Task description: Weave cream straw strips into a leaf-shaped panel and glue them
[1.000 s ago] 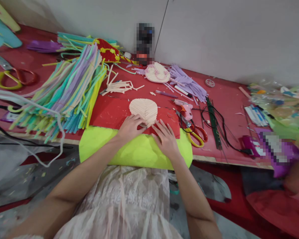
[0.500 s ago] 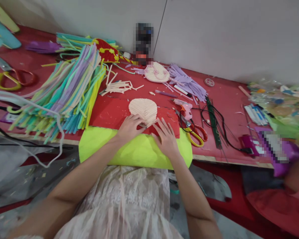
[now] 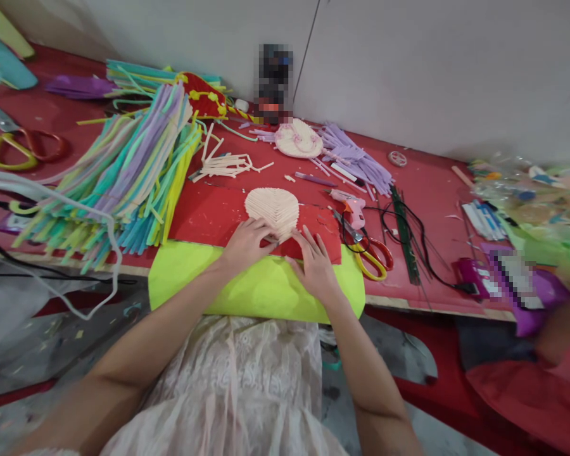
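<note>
Our left hand [image 3: 251,244] bends over near tip of ribbed cream piece [image 3: 272,206], grip unclear; right hand [image 3: 314,258] loosely spread beside it. Piece lies just beyond hands; uneven pressing could skew strips [image 3: 287,204].

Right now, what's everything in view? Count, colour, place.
ribbed piece: one, cream, centre
board: one, red, beneath it
sheet: one, yellow-green, front edge
fuzzy stems: many, mixed, left
stem offcuts: several, cream, back centre
thin stems: many, lilac, back
round piece: one, cream-pink, back
glue gun: one, pink, right
scissors: two, red-yellow handles, left and right
wires: several, green, right
spool: one, pale, back right
pouch: one, red-yellow, back left
jumbled heap: one, mixed, far right
table: one, red, across view
other person: one, red-clad, right
own garment: one, pale, bottom
left hand: one, bare, piece's lower left
right hand: one, bare, piece's lower right
</note>
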Demonstrator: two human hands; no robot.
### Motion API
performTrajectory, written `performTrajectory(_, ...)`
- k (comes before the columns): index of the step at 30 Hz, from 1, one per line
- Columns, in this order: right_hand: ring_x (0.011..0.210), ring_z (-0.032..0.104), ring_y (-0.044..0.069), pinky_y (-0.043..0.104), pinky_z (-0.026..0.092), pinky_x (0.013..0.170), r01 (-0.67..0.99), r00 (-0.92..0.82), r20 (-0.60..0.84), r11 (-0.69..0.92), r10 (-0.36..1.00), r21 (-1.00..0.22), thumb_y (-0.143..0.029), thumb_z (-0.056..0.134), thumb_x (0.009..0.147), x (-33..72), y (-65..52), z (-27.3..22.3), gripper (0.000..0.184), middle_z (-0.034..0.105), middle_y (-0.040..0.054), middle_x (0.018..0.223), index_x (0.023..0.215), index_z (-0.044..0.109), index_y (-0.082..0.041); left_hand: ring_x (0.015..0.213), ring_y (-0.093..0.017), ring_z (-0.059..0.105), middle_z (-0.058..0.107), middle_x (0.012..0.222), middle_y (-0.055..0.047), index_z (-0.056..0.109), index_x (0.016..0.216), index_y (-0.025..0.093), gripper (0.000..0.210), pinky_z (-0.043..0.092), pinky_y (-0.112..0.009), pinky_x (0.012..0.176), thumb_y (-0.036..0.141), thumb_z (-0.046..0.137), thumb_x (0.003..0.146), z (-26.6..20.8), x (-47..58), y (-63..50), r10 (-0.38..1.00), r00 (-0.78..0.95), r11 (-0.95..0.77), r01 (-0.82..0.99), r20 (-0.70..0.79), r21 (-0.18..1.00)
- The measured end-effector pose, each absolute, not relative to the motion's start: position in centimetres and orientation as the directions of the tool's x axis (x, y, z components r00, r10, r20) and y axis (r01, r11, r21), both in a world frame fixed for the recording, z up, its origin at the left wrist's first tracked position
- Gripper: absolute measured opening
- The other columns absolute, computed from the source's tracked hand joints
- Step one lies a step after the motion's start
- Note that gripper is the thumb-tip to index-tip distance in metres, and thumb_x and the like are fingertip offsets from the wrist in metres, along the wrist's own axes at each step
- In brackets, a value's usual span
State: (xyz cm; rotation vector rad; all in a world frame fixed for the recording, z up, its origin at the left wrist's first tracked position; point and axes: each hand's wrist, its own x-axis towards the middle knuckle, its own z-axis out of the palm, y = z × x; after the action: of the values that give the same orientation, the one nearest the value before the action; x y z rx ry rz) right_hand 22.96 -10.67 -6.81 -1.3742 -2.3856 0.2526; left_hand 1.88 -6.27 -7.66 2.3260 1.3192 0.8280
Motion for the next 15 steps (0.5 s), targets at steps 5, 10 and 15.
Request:
performTrajectory(5,0.147,0.019,0.022,0.053,0.02,0.119,0.798,-0.45,0.237,0.506,0.861,-0.326,-0.04,0.036,0.098,22.93,-10.69,-6.85,0.058,0.038,0.0079,0.152,0.15,0.02,-0.019,0.095,-0.021,0.056,0.065,0.098,-0.003,0.067,0.095,0.024,0.011,0.044,-0.038,0.086,0.027,0.064,0.085,-7.65,1.89,-6.32,0.856,0.398,-0.516,0.661,0.329,0.544)
performTrajectory(10,0.148,0.013,0.023,0.053,0.018,0.119,0.801,-0.458,0.228,0.51,0.859,-0.313,-0.043,0.038,0.097,22.89,-10.65,-6.74,0.063,0.035,0.006,0.153,0.152,0.016,-0.02,0.096,-0.021,0.056,0.065,0.099,-0.003,0.067,0.094,0.023,0.011,0.044,-0.037,0.086,0.027,0.064,0.084,-7.66,1.88,-6.31,0.857,0.393,-0.515,0.663,0.332,0.543)
performTrajectory(15,0.145,0.023,0.023,0.054,0.017,0.119,0.802,-0.448,0.239,0.506,0.861,-0.318,-0.043,0.038,0.097,22.6,-10.47,-6.96,0.06,0.041,0.0081,0.149,0.15,0.022,-0.02,0.094,-0.021,0.056,0.065,0.098,-0.003,0.067,0.095,0.023,0.011,0.044,-0.037,0.085,0.027,0.064,0.084,-7.72,1.88,-6.27,0.86,0.395,-0.51,0.658,0.323,0.554)
